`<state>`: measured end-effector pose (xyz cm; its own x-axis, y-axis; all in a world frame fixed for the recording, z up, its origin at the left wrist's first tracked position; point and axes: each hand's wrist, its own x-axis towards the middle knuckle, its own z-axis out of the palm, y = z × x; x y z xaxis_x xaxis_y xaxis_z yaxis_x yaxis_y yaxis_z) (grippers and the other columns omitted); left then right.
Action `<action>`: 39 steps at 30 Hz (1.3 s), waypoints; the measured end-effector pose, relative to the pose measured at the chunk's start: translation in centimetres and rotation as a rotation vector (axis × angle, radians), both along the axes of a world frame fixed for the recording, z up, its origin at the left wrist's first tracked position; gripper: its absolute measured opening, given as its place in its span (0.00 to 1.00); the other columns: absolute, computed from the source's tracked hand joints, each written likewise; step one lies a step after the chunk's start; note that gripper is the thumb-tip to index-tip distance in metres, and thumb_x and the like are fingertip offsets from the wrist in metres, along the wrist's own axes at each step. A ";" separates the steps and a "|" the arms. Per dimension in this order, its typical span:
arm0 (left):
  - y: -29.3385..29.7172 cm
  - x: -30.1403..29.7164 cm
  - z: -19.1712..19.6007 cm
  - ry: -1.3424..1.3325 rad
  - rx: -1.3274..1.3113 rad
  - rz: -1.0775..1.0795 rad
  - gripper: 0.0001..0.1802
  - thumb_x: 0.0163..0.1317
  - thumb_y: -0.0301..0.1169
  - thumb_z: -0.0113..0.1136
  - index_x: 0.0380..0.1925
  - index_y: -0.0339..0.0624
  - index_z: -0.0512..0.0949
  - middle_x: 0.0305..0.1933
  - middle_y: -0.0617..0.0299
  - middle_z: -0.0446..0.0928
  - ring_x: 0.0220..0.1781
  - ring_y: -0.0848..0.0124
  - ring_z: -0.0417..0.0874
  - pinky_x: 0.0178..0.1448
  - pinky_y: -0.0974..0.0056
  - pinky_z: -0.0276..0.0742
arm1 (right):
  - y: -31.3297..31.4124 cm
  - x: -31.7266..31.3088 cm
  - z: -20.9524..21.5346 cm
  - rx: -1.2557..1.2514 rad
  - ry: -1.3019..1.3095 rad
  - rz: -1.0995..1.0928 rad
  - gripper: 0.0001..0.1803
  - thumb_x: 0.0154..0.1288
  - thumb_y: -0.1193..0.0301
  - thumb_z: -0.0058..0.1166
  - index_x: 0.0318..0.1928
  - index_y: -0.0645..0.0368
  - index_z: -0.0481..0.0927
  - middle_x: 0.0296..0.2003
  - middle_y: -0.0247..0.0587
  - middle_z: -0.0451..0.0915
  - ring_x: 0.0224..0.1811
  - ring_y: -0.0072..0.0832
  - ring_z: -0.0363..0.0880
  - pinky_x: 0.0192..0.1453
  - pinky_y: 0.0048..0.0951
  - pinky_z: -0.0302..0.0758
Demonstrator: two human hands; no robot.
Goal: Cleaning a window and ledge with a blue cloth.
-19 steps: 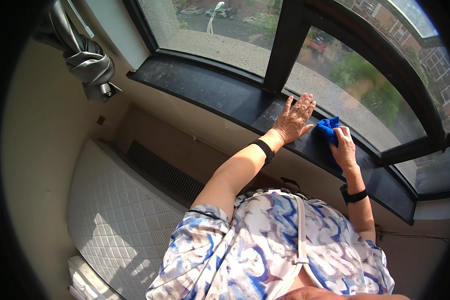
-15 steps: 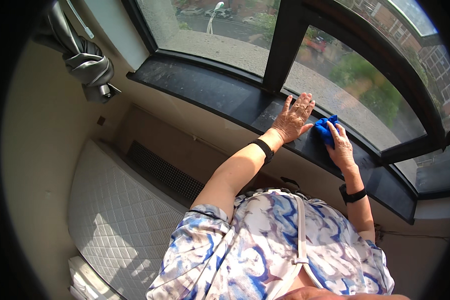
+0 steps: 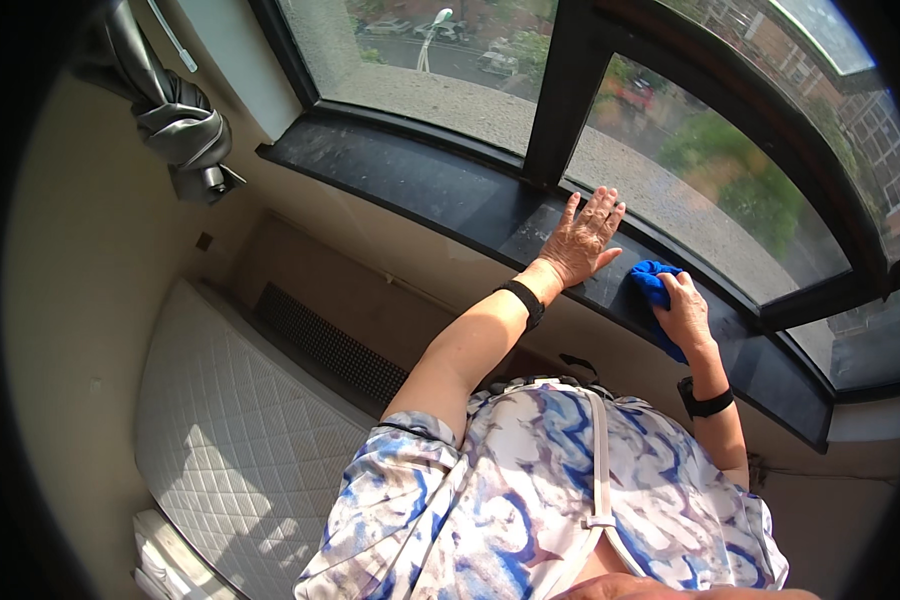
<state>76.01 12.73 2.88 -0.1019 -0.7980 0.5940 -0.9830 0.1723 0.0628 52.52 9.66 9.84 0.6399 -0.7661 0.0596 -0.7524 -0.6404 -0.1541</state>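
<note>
My left hand (image 3: pixel 580 243) lies flat on the dark window sill (image 3: pixel 400 180), fingers spread, with its fingertips close to the window frame. It holds nothing. To the right of it, my right hand (image 3: pixel 684 310) grips a bunched blue cloth (image 3: pixel 653 280), its fingers curled over it. The cloth rests on the sill, and part of it hangs below the hand toward the sill's near edge. Pale marks show on the sill's surface beside my left hand.
Dark-framed window panes (image 3: pixel 710 170) rise behind the sill. A knotted grey curtain (image 3: pixel 185 135) hangs at the left by the wall. Below on the left a quilted mattress (image 3: pixel 240 420) leans beside a dark perforated strip (image 3: pixel 330 340). A cable (image 3: pixel 830 472) runs along the wall at right.
My right hand has drawn the blue cloth slightly back from the window, toward me, and its fingers have curled more tightly. My left hand has stayed nearly in place.
</note>
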 end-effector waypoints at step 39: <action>0.3 -0.5 -0.2 -0.061 0.016 0.042 0.44 0.64 0.54 0.52 0.73 0.46 0.49 0.77 0.54 0.48 0.80 0.59 0.43 0.78 0.45 0.38 | -2.6 -11.5 1.3 -0.287 -0.448 -0.271 0.19 0.60 0.70 0.60 0.49 0.66 0.75 0.41 0.54 0.79 0.46 0.49 0.78 0.52 0.40 0.74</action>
